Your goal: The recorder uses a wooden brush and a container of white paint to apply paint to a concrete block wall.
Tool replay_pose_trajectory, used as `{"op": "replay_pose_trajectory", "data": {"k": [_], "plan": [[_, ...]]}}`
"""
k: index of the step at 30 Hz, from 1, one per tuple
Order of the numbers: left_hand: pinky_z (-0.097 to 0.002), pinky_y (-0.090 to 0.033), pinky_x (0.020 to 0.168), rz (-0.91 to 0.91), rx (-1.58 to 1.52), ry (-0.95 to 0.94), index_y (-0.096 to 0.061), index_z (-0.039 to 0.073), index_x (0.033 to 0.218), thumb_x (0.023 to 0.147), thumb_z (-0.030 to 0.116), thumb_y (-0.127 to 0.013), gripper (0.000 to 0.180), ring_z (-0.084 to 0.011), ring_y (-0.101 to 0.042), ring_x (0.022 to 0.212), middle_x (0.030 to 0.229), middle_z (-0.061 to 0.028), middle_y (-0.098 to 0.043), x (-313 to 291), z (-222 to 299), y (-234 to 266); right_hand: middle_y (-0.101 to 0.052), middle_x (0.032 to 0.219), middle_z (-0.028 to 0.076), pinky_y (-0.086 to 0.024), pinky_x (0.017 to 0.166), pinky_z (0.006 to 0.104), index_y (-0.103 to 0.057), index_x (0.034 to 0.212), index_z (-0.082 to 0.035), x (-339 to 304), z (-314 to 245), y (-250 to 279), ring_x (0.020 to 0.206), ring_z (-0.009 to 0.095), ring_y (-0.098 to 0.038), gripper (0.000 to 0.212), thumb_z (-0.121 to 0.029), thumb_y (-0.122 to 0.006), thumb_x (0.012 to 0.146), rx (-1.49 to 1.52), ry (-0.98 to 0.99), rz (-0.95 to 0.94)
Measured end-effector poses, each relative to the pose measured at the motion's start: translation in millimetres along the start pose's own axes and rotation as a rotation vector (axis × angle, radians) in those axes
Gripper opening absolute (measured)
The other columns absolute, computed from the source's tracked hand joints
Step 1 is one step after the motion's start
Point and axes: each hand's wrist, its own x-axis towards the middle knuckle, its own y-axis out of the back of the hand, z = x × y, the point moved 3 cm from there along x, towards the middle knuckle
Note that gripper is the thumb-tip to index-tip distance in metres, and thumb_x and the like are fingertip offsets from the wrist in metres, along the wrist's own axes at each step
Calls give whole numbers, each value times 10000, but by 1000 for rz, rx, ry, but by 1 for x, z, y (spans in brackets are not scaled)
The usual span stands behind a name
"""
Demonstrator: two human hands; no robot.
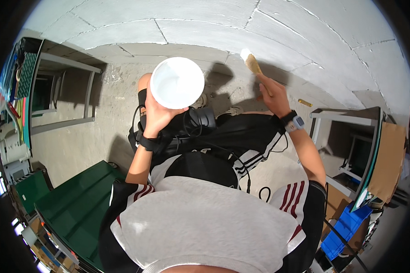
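My left hand (pixel 158 114) is closed around a round white tub (pixel 185 103), held up in front of my knees with its mouth facing up. White paint or a similar coating shows inside it. In my right hand (pixel 274 93) is a paintbrush (pixel 253 64) with a wooden handle, held by a closed grip. Its white-coated tip is at the lower part of the block wall (pixel 205 32), whose upper blocks look white; whether the bristles touch it I cannot tell. Below the brush, the wall's bottom course (pixel 191 51) is greyer.
Metal-framed tables stand at the left (pixel 68 61) and right (pixel 346 116). A dark green panel (pixel 79 200) lies behind my left arm. A blue bin (pixel 344 232) is at the lower right. One small yellow object (pixel 305 103) rests on the floor by the wall. Black cables (pixel 234 157) hang across my lap.
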Motion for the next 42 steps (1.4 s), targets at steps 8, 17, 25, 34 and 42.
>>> {"op": "replay_pose_trajectory", "data": {"k": [8,17,25,34,42], "plan": [[-411,-480,1071,-66,-108,-4,-334,43,1478,481,28,-967,1181,-277,-521,1305,1397,-122,-519,-8,-19,-7,-743,1015,138,-557,810,291,-624,1287,23,-32,-83,40,895,173,-706,310,-105,-586,1008,671,-204,67],[-430,-459,1091,-19,3,-97,-352,48,1475,455,98,-985,1202,-299,-520,1313,1411,-138,-512,-9,-5,-1,-725,813,121,-530,637,262,-610,1270,85,-36,-136,46,681,157,-673,571,-423,-426,1083,961,-180,148],[-442,-421,1111,50,-75,-233,-372,16,1468,551,165,-951,1095,-340,-475,1361,1448,-184,-480,-18,5,0,-667,715,47,-502,581,221,-711,1136,40,-8,-178,24,604,91,-610,500,-374,-432,1093,697,-192,123],[-492,-340,1170,76,80,-353,-408,2,1450,595,165,-909,1005,-416,-375,1430,1495,-241,-422,-25,23,1,-677,653,28,-471,532,204,-736,1083,18,7,-171,-25,555,51,-579,318,-251,-569,1047,624,-264,-41],[-457,-361,1156,71,208,-400,-397,-1,1472,622,165,-902,1003,-377,-386,1438,1532,-223,-400,-24,24,1,-687,662,30,-468,551,215,-726,1103,35,12,-175,-25,563,66,-568,337,-246,-546,1057,486,-248,-51]]}}
